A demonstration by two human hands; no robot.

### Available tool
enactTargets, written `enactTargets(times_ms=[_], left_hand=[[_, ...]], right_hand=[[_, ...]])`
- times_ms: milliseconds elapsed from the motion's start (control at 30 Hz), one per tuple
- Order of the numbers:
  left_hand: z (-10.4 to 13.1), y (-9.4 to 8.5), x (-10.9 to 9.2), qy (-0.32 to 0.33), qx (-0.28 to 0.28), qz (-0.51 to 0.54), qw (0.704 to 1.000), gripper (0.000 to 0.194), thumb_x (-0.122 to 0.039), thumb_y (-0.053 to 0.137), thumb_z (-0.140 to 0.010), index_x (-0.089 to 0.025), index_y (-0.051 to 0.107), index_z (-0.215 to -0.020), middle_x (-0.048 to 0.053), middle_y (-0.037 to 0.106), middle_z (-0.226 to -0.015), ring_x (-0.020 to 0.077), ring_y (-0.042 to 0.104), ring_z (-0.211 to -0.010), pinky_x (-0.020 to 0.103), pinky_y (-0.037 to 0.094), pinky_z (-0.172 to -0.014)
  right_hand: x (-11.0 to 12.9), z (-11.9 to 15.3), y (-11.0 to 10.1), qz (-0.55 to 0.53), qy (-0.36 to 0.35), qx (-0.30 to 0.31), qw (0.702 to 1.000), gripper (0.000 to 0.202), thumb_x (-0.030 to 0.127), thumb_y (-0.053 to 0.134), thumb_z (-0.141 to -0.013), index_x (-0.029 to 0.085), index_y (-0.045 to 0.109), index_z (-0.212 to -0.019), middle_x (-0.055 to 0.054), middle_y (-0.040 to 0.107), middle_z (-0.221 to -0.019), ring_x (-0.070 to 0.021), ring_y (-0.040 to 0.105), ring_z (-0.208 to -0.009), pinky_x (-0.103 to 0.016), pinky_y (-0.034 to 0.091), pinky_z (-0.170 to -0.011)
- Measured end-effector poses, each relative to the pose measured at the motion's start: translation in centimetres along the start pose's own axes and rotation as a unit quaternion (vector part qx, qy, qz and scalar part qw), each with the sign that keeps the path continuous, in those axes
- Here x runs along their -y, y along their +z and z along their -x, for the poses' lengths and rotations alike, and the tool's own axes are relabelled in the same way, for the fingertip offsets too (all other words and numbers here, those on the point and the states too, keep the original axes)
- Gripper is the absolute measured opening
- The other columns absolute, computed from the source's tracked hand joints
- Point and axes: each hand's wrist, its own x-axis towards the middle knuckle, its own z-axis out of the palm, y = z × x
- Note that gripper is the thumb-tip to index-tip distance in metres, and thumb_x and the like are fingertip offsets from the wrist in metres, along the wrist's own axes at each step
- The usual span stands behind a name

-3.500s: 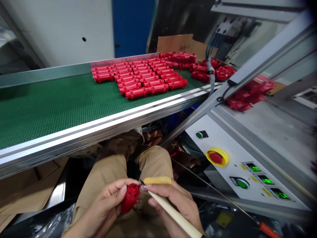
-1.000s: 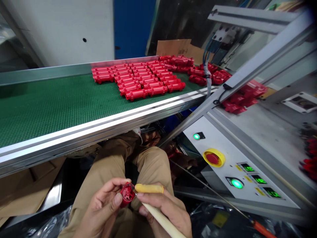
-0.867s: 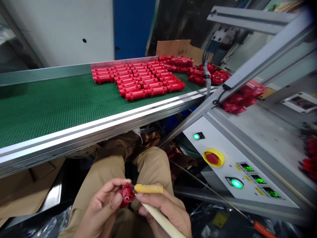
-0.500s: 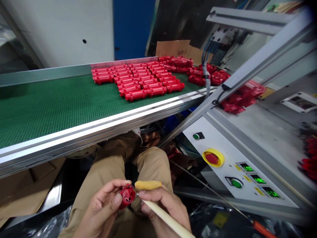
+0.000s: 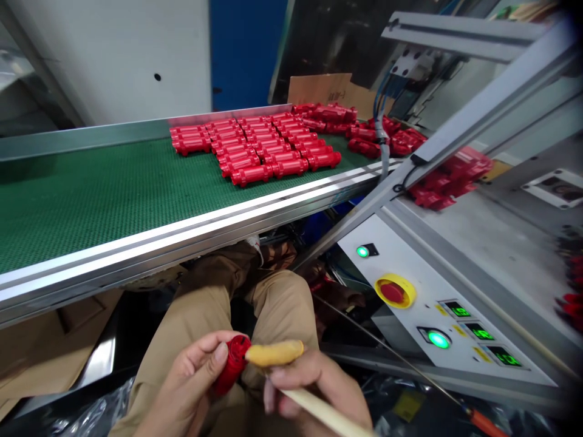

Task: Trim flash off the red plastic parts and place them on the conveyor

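In the head view my left hand (image 5: 194, 379) grips a red ribbed plastic cylinder (image 5: 230, 367) between thumb and fingers. The cylinder is tilted, its open end facing up and its inside partly visible. My right hand (image 5: 321, 385) is closed round a slim tool with a pale handle (image 5: 325, 413), which slants down to the lower right. A yellow finger cot (image 5: 276, 354) covers one right finger, its tip close to the rim of the cylinder. That finger hides the tool's working end, so I cannot tell whether it touches the cylinder.
Rows of similar red cylinders (image 5: 255, 145) lie on a green conveyor belt (image 5: 113, 200) ahead, with a loose pile (image 5: 337, 115) behind. To the right stands a machine with a control panel (image 5: 410, 303), an emergency stop button (image 5: 392, 292) and a metal frame post (image 5: 478, 97).
The red cylinder has tipped, so its open end faces me less and more of its side shows. My right hand has shifted slightly right and down. Two green panel buttons have lit up.
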Motion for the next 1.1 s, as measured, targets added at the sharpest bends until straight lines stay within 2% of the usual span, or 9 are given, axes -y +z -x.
enactTargets(times_ms=[100,167,267,333,433,533,833,967,1100], left_hand=[[-0.4,-0.6,0.3,0.002,-0.002,-0.004,1.000,0.031,-0.043,0.086,-0.080,-0.019,0.084,-0.099,0.009,0.082,-0.090,0.0213,0.069,-0.084,0.029,0.052,-0.080],[-0.6,-0.9,0.4,-0.003,-0.003,-0.002,1.000,0.032,-0.043,0.087,-0.080,-0.018,0.085,-0.100,0.010,0.082,-0.094,0.0219,0.070,-0.089,0.029,0.052,-0.083],[-0.8,-0.9,0.3,-0.008,0.010,0.005,1.000,0.035,-0.044,0.089,-0.077,-0.016,0.085,-0.098,0.010,0.080,-0.091,0.0210,0.070,-0.084,0.029,0.055,-0.079],[-0.8,-0.8,0.3,-0.010,0.039,0.012,0.999,0.039,-0.049,0.086,-0.079,-0.015,0.083,-0.097,0.009,0.077,-0.077,0.0172,0.066,-0.068,0.026,0.053,-0.065],[-0.7,-0.7,0.4,-0.028,0.067,0.005,0.997,0.044,-0.059,0.077,-0.084,-0.016,0.078,-0.092,0.005,0.070,-0.059,0.0128,0.056,-0.049,0.021,0.041,-0.047],[-0.6,-0.8,0.6,-0.051,0.063,-0.008,0.997,0.047,-0.065,0.075,-0.083,-0.018,0.071,-0.085,0.003,0.068,-0.053,0.0099,0.050,-0.040,0.018,0.034,-0.041],[-0.5,-0.4,0.3,-0.098,0.055,-0.026,0.993,0.056,-0.072,0.080,-0.072,-0.018,0.067,-0.080,0.001,0.064,-0.047,0.0058,0.043,-0.036,0.015,0.025,-0.037],[-0.4,-0.5,0.4,-0.107,0.066,-0.023,0.992,0.058,-0.074,0.078,-0.074,-0.017,0.066,-0.080,0.001,0.063,-0.046,0.0037,0.038,-0.033,0.015,0.021,-0.036],[-0.2,-0.5,0.6,-0.091,0.044,-0.018,0.995,0.056,-0.074,0.076,-0.076,-0.018,0.066,-0.081,-0.001,0.061,-0.045,0.0043,0.037,-0.034,0.016,0.024,-0.038]], right_hand=[[0.2,0.4,-0.9,-0.163,0.054,0.079,0.982,0.049,0.070,0.059,-0.096,0.023,0.068,-0.084,-0.002,0.069,-0.055,-0.0127,0.066,-0.042,-0.018,0.053,-0.042],[0.3,0.0,-1.3,-0.202,0.058,0.068,0.975,0.042,0.064,0.065,-0.096,0.023,0.071,-0.086,-0.003,0.074,-0.063,-0.0132,0.071,-0.050,-0.019,0.058,-0.049],[0.2,-1.2,-1.1,-0.077,0.027,-0.016,0.997,0.012,0.035,0.077,-0.097,0.024,0.079,-0.102,-0.006,0.082,-0.089,-0.0157,0.079,-0.077,-0.022,0.065,-0.073],[0.0,-1.9,-0.5,-0.001,-0.012,-0.027,1.000,0.011,0.026,0.078,-0.095,0.024,0.081,-0.105,-0.006,0.083,-0.095,-0.0164,0.080,-0.085,-0.021,0.064,-0.080],[-0.2,-2.4,0.5,-0.010,-0.068,0.005,0.998,0.015,0.032,0.077,-0.096,0.023,0.083,-0.107,-0.008,0.084,-0.093,-0.0182,0.080,-0.083,-0.023,0.064,-0.077],[-0.2,-2.6,1.1,-0.045,-0.078,0.022,0.996,0.016,0.030,0.079,-0.095,0.023,0.083,-0.109,-0.009,0.085,-0.093,-0.0199,0.081,-0.082,-0.026,0.065,-0.074],[-0.2,-2.5,1.2,-0.065,-0.068,0.040,0.995,0.017,0.027,0.080,-0.093,0.025,0.084,-0.110,-0.008,0.084,-0.089,-0.0205,0.080,-0.079,-0.027,0.065,-0.073],[-0.2,-2.5,1.2,-0.054,-0.067,0.041,0.995,0.016,0.028,0.081,-0.093,0.025,0.084,-0.108,-0.008,0.084,-0.089,-0.0205,0.081,-0.079,-0.027,0.066,-0.074],[-0.4,-2.0,1.6,-0.017,-0.089,0.022,0.996,0.018,0.018,0.078,-0.093,0.023,0.081,-0.110,-0.006,0.083,-0.085,-0.0192,0.081,-0.079,-0.022,0.066,-0.072]])
